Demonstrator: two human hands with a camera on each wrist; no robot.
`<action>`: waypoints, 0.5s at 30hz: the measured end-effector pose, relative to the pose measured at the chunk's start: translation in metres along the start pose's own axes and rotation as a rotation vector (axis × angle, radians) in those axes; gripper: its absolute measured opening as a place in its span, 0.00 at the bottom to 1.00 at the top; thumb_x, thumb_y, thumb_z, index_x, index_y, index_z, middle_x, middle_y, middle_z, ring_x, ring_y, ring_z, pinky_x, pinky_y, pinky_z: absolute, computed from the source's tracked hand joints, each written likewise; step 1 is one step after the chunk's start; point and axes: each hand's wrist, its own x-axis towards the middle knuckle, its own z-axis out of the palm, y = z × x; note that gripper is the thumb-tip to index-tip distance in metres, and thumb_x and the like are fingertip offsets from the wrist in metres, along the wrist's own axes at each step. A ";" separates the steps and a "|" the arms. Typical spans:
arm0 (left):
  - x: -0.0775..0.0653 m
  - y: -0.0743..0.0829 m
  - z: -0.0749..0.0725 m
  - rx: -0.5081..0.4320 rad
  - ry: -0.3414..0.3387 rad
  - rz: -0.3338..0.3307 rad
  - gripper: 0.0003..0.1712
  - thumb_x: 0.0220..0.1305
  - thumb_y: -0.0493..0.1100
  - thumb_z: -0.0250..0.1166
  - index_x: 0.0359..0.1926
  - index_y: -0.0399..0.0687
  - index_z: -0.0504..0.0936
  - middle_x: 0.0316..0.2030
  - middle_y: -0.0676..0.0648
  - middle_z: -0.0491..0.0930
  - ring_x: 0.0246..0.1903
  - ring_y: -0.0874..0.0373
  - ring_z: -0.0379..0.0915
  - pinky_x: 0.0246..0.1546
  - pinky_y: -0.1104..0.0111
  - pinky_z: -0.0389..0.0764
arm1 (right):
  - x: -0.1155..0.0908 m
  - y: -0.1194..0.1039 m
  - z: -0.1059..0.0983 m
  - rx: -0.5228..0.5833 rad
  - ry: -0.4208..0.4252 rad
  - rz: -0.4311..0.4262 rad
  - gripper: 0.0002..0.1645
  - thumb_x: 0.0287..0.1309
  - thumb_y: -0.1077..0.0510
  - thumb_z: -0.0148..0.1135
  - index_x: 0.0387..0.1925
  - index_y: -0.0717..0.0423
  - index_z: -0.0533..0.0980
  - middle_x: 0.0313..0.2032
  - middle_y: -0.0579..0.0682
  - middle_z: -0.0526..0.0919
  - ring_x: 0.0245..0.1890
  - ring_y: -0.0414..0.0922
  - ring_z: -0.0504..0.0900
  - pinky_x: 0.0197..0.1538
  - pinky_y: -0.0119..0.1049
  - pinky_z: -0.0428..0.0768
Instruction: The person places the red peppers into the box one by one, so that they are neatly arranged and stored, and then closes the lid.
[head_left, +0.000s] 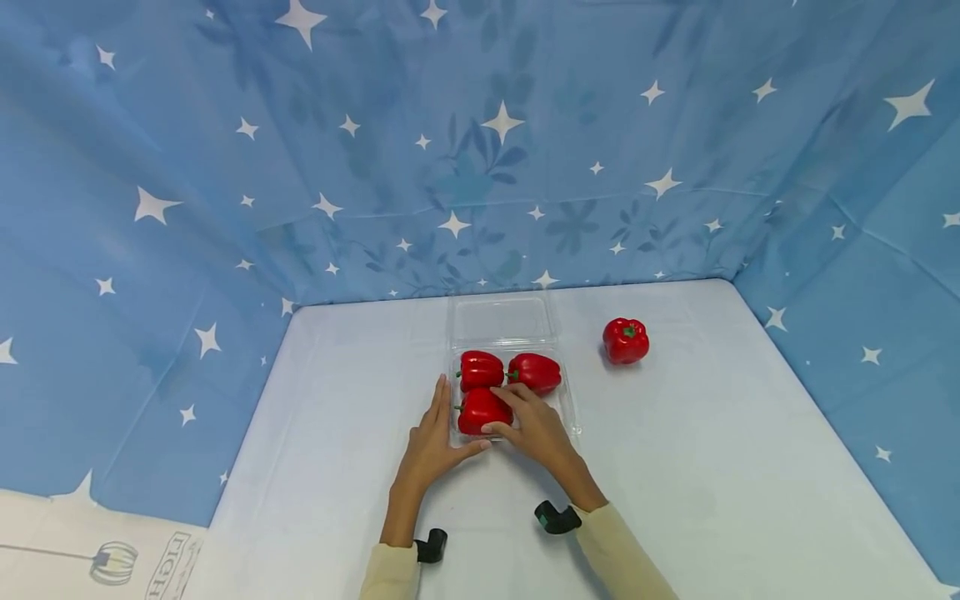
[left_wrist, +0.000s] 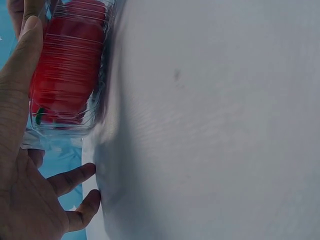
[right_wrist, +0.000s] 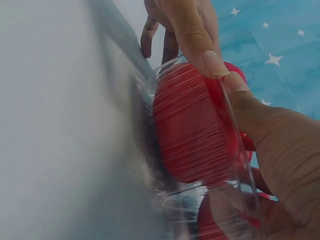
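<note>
A clear plastic clamshell box (head_left: 567,408) lies on the table with its lid (head_left: 502,319) folded back. Three red bell peppers are in it: one at the back left (head_left: 481,370), one at the back right (head_left: 536,372) and one at the front left (head_left: 482,410). My right hand (head_left: 537,427) grips the front-left pepper between thumb and fingers. Along the box's left side my left hand (head_left: 432,444) lies with straight fingers, its thumb at the front rim. The left wrist view shows the left fingertips (left_wrist: 89,170) by the table surface.
Another red bell pepper (head_left: 626,341) stands on the white-covered table (head_left: 712,433), to the right of the box. Blue star-patterned cloth (head_left: 480,167) hangs behind the table and at both sides.
</note>
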 end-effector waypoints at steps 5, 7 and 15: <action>-0.001 -0.002 0.003 0.001 0.007 0.009 0.70 0.45 0.76 0.67 0.78 0.53 0.40 0.78 0.52 0.41 0.73 0.40 0.54 0.57 0.37 0.71 | -0.003 0.002 -0.003 0.036 -0.052 -0.004 0.42 0.49 0.41 0.73 0.64 0.51 0.73 0.56 0.55 0.78 0.57 0.52 0.79 0.54 0.49 0.82; -0.002 -0.002 0.003 0.004 0.008 0.012 0.70 0.46 0.75 0.68 0.78 0.53 0.40 0.78 0.53 0.41 0.73 0.41 0.54 0.57 0.36 0.71 | -0.004 0.004 -0.003 0.044 -0.056 -0.016 0.41 0.50 0.41 0.72 0.65 0.51 0.73 0.56 0.55 0.78 0.57 0.52 0.79 0.54 0.48 0.82; 0.000 -0.001 -0.001 0.006 0.006 0.023 0.70 0.45 0.79 0.64 0.78 0.53 0.40 0.78 0.55 0.38 0.73 0.41 0.53 0.58 0.36 0.70 | -0.005 0.003 -0.007 0.009 -0.047 -0.047 0.42 0.52 0.39 0.70 0.66 0.51 0.71 0.55 0.54 0.78 0.51 0.50 0.81 0.52 0.46 0.84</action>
